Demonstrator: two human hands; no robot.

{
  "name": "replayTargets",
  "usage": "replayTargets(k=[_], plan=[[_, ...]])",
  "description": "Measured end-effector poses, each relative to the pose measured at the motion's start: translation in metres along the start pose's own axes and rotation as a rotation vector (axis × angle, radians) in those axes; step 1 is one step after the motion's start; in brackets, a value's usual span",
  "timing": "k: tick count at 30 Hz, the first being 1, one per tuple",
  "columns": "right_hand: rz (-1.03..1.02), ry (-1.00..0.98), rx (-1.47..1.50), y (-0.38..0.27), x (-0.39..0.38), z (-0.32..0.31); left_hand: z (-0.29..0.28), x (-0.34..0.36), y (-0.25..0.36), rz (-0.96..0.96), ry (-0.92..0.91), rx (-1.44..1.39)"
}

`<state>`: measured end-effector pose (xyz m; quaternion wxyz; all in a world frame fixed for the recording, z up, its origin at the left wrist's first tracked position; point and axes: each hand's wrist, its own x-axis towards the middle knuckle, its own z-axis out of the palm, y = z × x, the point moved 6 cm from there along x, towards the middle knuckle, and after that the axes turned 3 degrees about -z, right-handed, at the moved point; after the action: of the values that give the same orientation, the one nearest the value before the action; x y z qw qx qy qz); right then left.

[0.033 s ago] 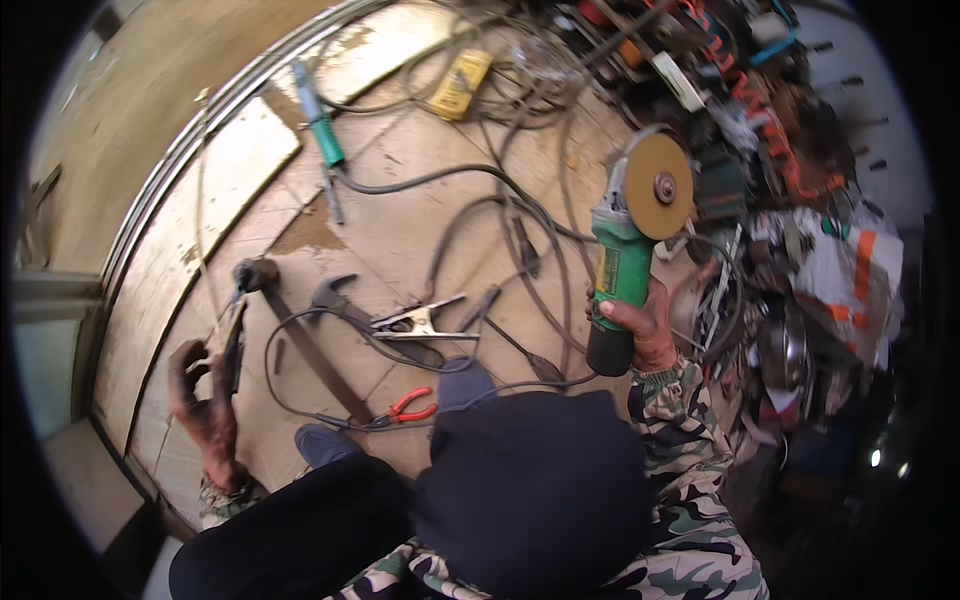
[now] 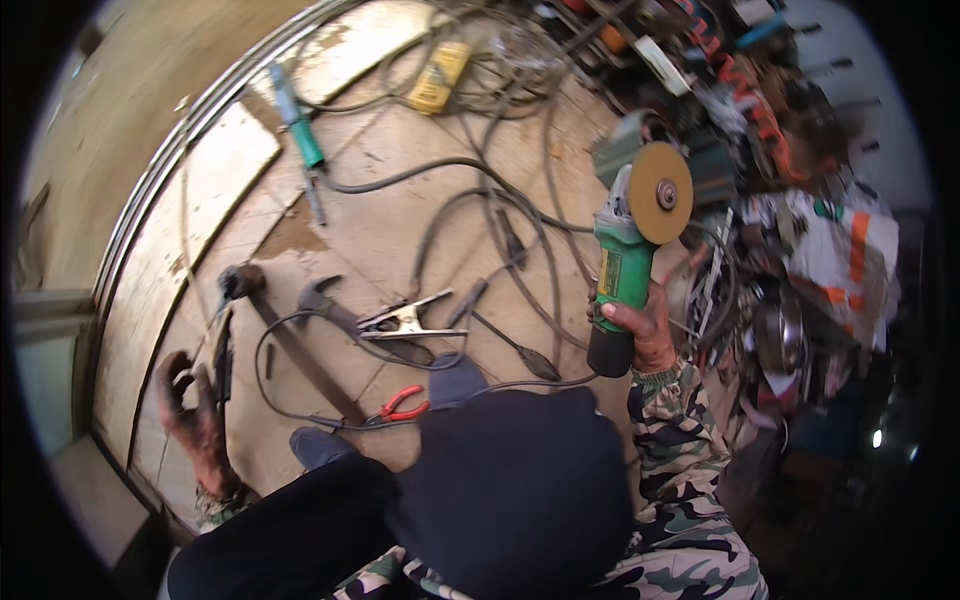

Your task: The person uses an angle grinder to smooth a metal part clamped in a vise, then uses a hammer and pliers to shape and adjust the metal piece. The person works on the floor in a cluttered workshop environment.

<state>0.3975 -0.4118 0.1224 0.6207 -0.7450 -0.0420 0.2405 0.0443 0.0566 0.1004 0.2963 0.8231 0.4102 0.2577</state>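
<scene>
My right hand [image 2: 645,330] is wrapped round the body of a green angle grinder [image 2: 625,265], which has a tan disc [image 2: 660,192] facing up. The grinder is held up above the floor. My left hand [image 2: 192,415] is off to the left with its fingers bent but apart, and nothing shows in them. Close beside it is a dark, narrow tool [image 2: 224,355] whose kind I cannot make out. A long-handled hammer [image 2: 310,360] lies on the floor to the right of that hand.
On the floor lie a claw hammer [image 2: 335,312], a metal ground clamp [image 2: 410,320], red-handled pliers [image 2: 403,403] and a green-and-blue electrode holder [image 2: 302,140]. A yellow box [image 2: 440,78] sits among looping cables [image 2: 450,165]. Piled tools and a white-orange sack [image 2: 840,260] crowd the right.
The view has shifted slightly, so the floor things appear a little farther left. My right hand still holds the grinder, and my left hand remains apart from the tools.
</scene>
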Motion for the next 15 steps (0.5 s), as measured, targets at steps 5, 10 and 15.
replayTargets(k=[5, 10, 15], plan=[[0.177, 0.276, 0.048, 0.073, -0.086, -0.092, 0.007, 0.004, -0.057, -0.121, -0.195, 0.270], [0.344, 0.421, 0.194, 0.153, -0.157, -0.110, 0.026, 0.006, -0.108, -0.187, -0.397, 0.221], [0.354, 0.455, 0.167, 0.181, -0.207, -0.092, 0.049, 0.007, -0.083, -0.278, -0.594, 0.266]])
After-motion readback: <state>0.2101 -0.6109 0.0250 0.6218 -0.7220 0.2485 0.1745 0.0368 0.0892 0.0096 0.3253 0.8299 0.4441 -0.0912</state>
